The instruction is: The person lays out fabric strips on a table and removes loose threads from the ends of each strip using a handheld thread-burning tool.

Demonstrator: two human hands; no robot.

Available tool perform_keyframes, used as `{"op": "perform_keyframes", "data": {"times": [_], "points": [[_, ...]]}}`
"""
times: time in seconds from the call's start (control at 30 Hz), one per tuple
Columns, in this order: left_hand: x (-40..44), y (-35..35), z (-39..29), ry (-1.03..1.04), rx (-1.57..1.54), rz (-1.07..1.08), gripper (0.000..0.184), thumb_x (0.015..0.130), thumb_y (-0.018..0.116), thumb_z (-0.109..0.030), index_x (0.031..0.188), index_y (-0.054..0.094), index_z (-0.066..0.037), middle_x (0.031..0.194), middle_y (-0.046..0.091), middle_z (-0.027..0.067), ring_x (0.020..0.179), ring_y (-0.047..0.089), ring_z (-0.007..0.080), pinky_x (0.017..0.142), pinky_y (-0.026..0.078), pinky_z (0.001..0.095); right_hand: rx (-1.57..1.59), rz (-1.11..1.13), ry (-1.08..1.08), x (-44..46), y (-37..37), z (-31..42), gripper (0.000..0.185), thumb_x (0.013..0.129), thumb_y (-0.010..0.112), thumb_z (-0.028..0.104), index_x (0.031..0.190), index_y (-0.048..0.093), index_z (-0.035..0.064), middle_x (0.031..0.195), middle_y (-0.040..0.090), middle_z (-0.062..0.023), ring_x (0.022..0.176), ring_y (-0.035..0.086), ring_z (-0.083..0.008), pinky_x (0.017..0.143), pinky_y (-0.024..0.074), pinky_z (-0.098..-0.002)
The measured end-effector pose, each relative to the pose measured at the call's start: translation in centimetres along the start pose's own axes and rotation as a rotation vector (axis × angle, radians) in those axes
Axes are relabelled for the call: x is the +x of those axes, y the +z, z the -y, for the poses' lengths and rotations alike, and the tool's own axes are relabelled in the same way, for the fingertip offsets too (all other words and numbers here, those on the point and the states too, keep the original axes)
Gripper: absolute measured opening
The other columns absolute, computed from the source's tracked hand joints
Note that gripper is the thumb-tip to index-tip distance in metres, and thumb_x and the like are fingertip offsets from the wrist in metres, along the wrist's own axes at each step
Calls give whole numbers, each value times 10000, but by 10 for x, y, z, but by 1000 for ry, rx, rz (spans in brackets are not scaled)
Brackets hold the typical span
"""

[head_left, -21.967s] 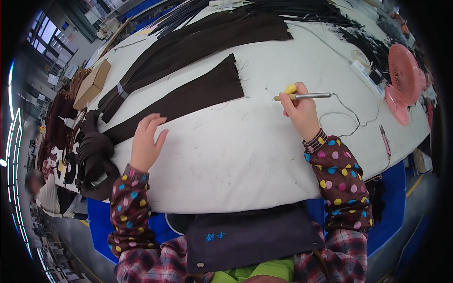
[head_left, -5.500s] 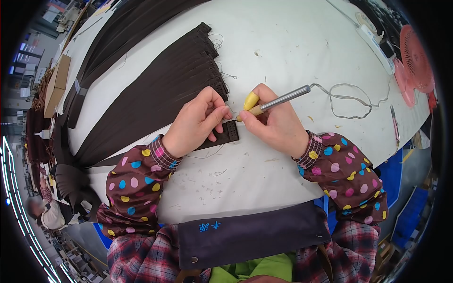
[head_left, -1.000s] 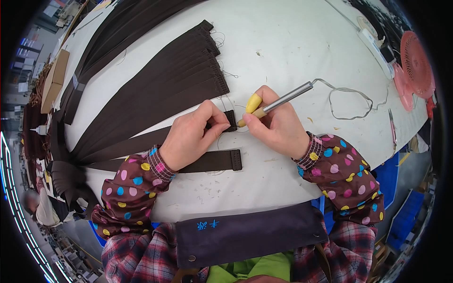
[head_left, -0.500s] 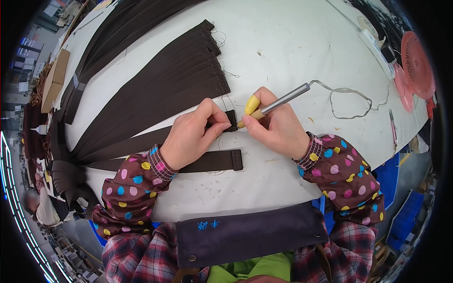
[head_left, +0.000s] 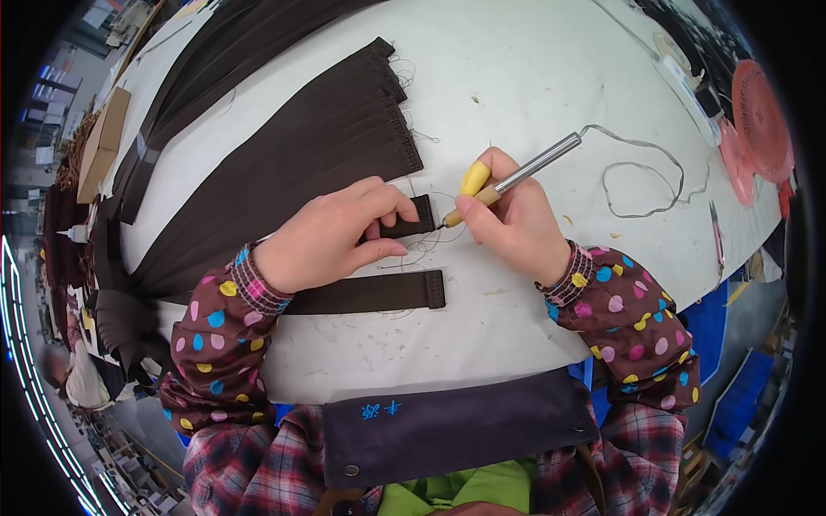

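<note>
"While the right fingers (head_left: 479, 217) pinch the pen tool (head_left: 542, 162), what of the left?"

"Left fingers (head_left: 383, 203) parted, at the strip end (head_left: 422, 215). Tip just beside it; contact hard to judge."

"Progress?"

"One finished-looking strip (head_left: 370, 294) bodyward of left fingers. Worked end seems incomplete; stacked strips (head_left: 301, 138) beyond them trail threads (head_left: 426, 138), apparently untreated."

White-topped table (head_left: 533, 86), long strip lights (head_left: 24, 353) at far left, grey floor (head_left: 747, 314) with yellow line (head_left: 737, 292)

Corded tool (head_left: 540, 163) in right grip (head_left: 520, 225), tip beside dark strip (head_left: 420, 217).
</note>
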State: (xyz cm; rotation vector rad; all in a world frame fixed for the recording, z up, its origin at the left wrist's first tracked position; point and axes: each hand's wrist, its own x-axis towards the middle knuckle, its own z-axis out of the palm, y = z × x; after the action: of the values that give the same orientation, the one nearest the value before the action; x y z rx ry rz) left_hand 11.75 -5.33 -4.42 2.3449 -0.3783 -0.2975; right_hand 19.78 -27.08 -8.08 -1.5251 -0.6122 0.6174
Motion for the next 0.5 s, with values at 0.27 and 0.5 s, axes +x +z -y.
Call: {"op": "perform_keyframes", "data": {"times": [0.27, 0.5], "points": [[8, 4, 7, 3, 30, 7, 163, 800, 688, -58, 914, 571, -55, 856, 504, 48, 640, 522, 152, 600, 452, 282, -110, 23, -14, 6, -7, 5, 164, 860, 598, 101, 903, 453, 37, 707, 585, -19, 574, 486, -32, 511, 389, -211], [11, 12, 11, 55, -13, -118, 123, 825, 655, -35, 885, 549, -43, 847, 509, 57, 630, 511, 155, 584, 432, 289, -79, 12, -108, 4, 6, -6, 187, 861, 613, 102, 902, 443, 35, 690, 583, -21, 550, 476, -35, 499, 378, -208]]}}
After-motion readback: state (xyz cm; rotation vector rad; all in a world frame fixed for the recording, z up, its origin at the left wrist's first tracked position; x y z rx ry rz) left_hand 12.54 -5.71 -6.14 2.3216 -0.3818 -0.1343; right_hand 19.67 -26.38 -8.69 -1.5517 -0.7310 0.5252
